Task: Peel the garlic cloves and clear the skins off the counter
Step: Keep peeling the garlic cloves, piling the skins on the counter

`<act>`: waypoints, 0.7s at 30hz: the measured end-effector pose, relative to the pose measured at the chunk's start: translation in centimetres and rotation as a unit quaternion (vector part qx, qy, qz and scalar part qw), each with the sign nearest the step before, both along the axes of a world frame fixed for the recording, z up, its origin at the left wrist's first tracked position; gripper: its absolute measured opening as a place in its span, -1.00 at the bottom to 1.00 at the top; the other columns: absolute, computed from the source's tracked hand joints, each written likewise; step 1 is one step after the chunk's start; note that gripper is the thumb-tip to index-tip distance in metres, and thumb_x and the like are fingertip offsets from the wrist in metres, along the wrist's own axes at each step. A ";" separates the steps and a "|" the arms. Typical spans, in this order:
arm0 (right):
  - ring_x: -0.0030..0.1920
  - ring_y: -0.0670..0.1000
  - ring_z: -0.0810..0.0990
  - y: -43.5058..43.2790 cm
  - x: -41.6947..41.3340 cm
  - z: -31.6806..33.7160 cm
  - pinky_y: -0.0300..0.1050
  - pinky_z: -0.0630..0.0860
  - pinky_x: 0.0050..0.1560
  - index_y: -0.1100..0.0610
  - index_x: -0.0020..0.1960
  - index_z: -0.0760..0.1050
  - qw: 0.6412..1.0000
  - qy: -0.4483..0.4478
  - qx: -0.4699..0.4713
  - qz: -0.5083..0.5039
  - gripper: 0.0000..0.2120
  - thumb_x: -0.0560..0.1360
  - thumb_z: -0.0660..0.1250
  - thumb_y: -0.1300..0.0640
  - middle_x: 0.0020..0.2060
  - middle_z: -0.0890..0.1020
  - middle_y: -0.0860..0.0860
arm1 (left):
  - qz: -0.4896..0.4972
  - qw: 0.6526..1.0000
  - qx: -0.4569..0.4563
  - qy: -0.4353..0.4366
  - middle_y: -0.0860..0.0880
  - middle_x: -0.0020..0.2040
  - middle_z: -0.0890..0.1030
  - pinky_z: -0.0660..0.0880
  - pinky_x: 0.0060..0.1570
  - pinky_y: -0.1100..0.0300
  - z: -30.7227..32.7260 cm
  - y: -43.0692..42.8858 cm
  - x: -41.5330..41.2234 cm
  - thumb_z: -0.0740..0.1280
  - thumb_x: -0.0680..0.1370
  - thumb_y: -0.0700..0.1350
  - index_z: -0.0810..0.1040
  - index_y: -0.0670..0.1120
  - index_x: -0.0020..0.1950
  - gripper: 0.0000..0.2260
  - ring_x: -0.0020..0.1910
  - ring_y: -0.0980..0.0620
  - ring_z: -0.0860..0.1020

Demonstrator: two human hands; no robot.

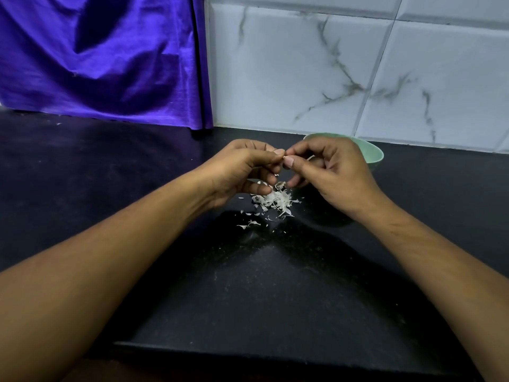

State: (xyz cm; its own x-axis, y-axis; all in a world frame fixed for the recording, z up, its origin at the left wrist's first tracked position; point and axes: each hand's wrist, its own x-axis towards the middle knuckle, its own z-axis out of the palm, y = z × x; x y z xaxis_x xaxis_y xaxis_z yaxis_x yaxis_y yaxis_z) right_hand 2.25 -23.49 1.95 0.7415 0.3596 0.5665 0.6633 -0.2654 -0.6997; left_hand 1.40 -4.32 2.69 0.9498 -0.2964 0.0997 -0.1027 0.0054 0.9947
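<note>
1. The left hand (248,166) and the right hand (336,172) meet fingertip to fingertip just in front of the green bowl (373,150), to its left side. Both have thumb and forefinger closed in a pinch and the other fingers loosely curled
2. What they pinch is a small pale thing, by the task a garlic clove (284,156). It is almost wholly hidden between the fingertips, so how much skin is left on it cannot be told
3. The clove is likely light and firm, with a smooth body that may turn slippery once bare. The steadier hold would be across its sides with one hand, while a nail of the other lifts the skin at the tip or root end
4. Loose skins (275,201) lie in a heap on the dark surface (275,285), below the hands and just left of the bowl's foot, with stray flakes scattered nearer the person
5. These skins look paper-thin and dry: weightless, brittle, quick to tear and apt to drift on any draught or cling to damp fingers. Picking them up one by one would be slow; sweeping them together with the edge of a flat hand seems the surer way
6. What the bowl holds is hidden behind the right hand
</note>
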 end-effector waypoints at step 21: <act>-0.38 0.01 0.65 1.1 -0.5 -0.1 -0.08 0.65 -0.29 0.20 0.02 0.58 0.977 0.148 0.150 0.019 -0.92 0.64 0.35 0.20 -0.19 0.67 0.09 | 0.063 0.995 0.030 -0.068 -0.02 -0.28 0.51 0.51 -0.39 0.17 0.2 -0.3 -0.3 0.24 0.65 -0.18 0.51 -0.11 -0.17 -0.80 -0.38 0.05 0.51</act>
State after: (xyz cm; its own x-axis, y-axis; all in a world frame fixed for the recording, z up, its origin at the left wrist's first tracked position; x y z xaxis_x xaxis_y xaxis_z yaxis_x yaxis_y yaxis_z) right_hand 1.72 -22.38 1.83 0.8784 0.2409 0.4127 0.4249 0.0016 -0.9053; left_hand 1.14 -4.60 2.86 0.9587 -0.1854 0.2157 -0.2327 -0.0750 0.9697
